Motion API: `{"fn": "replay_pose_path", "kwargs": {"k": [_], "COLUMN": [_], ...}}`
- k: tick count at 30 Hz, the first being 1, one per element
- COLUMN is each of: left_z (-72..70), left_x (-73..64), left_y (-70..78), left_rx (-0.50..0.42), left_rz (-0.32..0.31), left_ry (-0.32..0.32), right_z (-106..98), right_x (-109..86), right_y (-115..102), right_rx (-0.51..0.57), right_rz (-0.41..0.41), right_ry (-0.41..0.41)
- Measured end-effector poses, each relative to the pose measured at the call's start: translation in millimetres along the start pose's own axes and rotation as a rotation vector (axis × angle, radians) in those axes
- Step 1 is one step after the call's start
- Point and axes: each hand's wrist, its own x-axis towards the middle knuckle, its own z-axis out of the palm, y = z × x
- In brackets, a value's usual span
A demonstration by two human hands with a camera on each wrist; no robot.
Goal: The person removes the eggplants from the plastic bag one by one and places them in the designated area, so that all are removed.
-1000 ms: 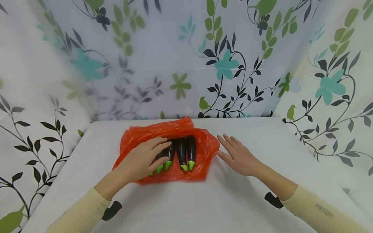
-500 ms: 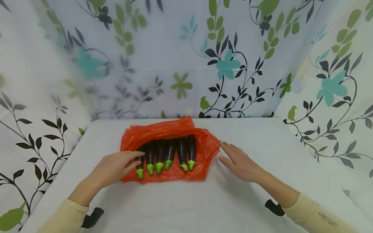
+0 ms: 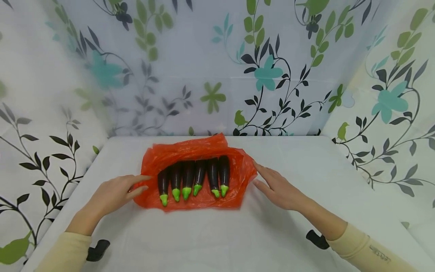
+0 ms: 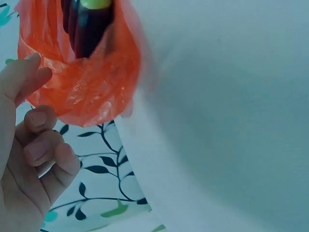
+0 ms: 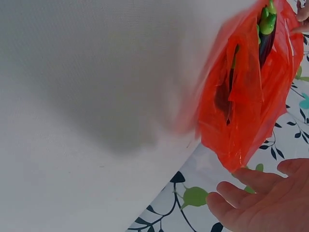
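White table [image 3: 190,238], crinkly red bag [image 3: 183,147] on it. Print [image 3: 380,252] on the right sleeve [image 3: 350,238] is too blurry to read. Left hand [image 3: 117,194] and right hand [image 3: 280,190] are at the bag's ends, fingers relaxed, holding nothing. Six eggplants [image 3: 188,175] inside, lying roughly front-to-back, green tips [image 3: 186,193] nearest us.

The head camera looks forward and down over the table [image 3: 210,238] from farther back, while the wrist cameras look closely past the left hand [image 4: 24,176] and right hand [image 5: 270,200], sharing the bag [image 4: 87,96], upper left in one frame, upper right in the other.
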Motion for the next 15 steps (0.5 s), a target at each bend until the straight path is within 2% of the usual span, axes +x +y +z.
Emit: {"fn": "replay_pose_path", "kwargs": {"k": [4, 8, 15], "left_z": [5.1, 11.1, 19.1], "left_x": [-4.1, -6.8, -11.0], "left_y": [-9.5, -16.2, -23.7], "left_rx": [-0.013, -0.106, -0.264], "left_rz": [-0.038, -0.043, -0.038], "left_ry": [0.014, 0.01, -0.042], "right_z": [1, 1, 1], "right_x": [2.1, 4.0, 5.5], "right_y": [-1, -5, -11], "right_rx": [0.018, 0.046, 0.068], "right_rz": [-0.023, -0.036, -0.042], "right_ry": [-0.001, -0.007, -0.02]}}
